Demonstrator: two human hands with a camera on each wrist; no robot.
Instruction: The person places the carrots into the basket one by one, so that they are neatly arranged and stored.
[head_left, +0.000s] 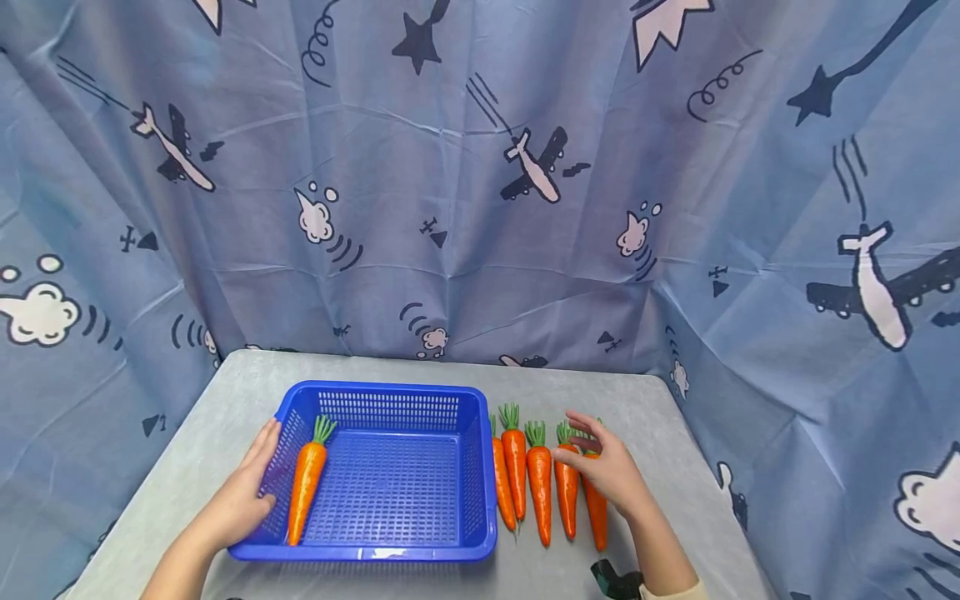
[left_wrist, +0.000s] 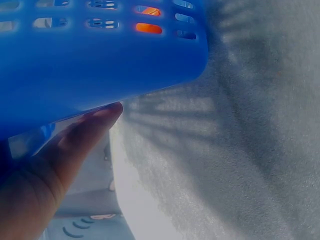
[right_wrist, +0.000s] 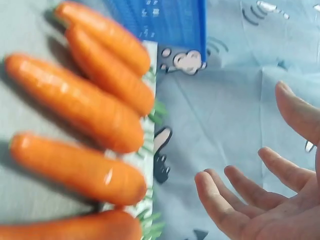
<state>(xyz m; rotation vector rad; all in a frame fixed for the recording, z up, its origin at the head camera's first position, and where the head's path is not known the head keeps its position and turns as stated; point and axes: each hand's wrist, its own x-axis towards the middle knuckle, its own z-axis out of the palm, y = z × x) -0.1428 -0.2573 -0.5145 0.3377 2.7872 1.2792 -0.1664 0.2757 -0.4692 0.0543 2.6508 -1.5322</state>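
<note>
Head view: we've got a basket (head_left: 390, 492) at 7 o'clock on the counter (head_left: 570, 383), one carrot (head_left: 307, 487) lying inside along its 9 o'clock wall. Left hand (head_left: 242, 498) rests against that side, fingers straight. Right hand (head_left: 606, 468) at 5 o'clock, fingers parted, nothing held; it's over the tops of the last two of five carrots (head_left: 539, 487), lined up just outside the basket's 3 o'clock wall. For a good pick we'd pinch one by its thick end, lift clear of neighbours and rim, left hand steadying. In the way: rim hides part of the nearest carrot; right hand covers some tops. Dark thing (head_left: 617, 581) by the right wrist, can't tell what. Curtain (head_left: 480, 250) behind, 9 through 3.

Left wrist view: basket spans 9 to 12, orange through its holes near 12. One digit (left_wrist: 82, 140) at 8, at the basket's edge; other fingers unseen.

Right wrist view: right hand at 4, fingers fanned, holding nothing; carrots at 9, basket at 12.
</note>
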